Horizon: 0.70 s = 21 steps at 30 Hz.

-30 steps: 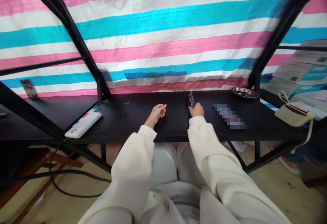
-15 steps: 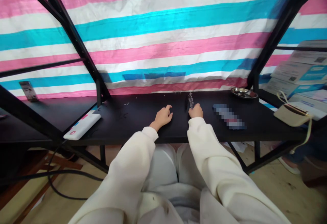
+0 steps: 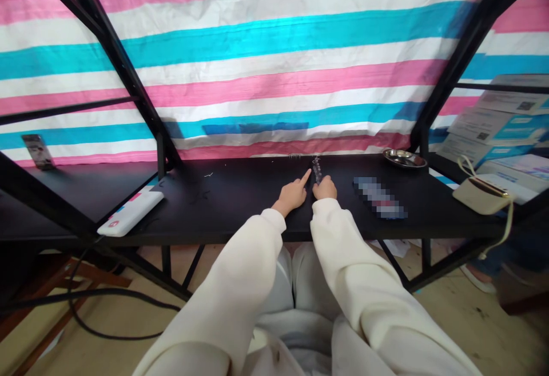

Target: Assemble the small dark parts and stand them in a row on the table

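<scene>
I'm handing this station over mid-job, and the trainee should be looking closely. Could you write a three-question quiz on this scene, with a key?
1. True or false: the shiny round dish sits at the near edge of the black table.
2. Which lies nearest the table's right end? (a) white case, (b) cream bag, (c) shiny round dish.
3. Fill in: the ____ grip is at the near end of the small knobbly strip.

Key: 1. False, it sits toward the far edge. 2. b. 3. Right.

Near end of a clear knobbly strand (image 3: 317,169) hidden by the right hand (image 3: 325,188), flat item (image 3: 380,198) obscured by pixelation, lettering on stacked boxes (image 3: 508,112) too small to read, striped sheet (image 3: 266,39) cropped at top.
</scene>
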### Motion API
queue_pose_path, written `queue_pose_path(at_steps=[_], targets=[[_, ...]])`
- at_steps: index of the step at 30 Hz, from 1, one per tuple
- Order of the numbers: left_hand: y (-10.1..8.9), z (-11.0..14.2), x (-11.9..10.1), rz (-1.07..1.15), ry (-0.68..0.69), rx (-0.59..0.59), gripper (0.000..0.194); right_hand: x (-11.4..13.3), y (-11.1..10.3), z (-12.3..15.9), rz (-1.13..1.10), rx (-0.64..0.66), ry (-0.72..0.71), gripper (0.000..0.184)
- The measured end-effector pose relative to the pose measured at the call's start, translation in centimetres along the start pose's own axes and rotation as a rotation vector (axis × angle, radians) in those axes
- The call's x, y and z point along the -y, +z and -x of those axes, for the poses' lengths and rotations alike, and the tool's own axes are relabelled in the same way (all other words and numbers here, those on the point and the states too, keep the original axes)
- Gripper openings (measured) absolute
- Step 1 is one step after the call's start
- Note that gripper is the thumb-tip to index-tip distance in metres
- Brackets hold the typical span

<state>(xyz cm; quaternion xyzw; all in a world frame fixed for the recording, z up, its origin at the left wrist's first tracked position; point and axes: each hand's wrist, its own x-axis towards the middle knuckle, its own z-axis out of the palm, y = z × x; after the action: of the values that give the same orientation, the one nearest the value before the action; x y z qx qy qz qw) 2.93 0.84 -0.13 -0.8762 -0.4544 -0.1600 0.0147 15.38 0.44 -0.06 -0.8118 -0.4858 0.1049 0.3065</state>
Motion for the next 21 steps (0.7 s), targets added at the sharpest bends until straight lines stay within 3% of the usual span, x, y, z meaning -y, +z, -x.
queue_pose_path(at_steps=[7,14,18,21], targets=[[0.7,-0.5,0.3,0.165,-0.034,-0.032,0.053,0.0,-0.1,0.1,-0.012,-0.009,-0.008,0.027],[1.1,-0.6,1.0,0.274,-0.153,-0.148,0.022,-0.2,0.2,-0.2,0.008,-0.018,-0.011,0.029],[1.2,-0.6,1.6,0.394,-0.175,-0.271,0.014,-0.2,0.1,-0.2,0.039,0.017,-0.042,0.023],[1.1,-0.5,2.3,0.653,-0.271,-0.415,0.011,0.0,0.0,-0.1,0.048,0.037,-0.068,0.02]])
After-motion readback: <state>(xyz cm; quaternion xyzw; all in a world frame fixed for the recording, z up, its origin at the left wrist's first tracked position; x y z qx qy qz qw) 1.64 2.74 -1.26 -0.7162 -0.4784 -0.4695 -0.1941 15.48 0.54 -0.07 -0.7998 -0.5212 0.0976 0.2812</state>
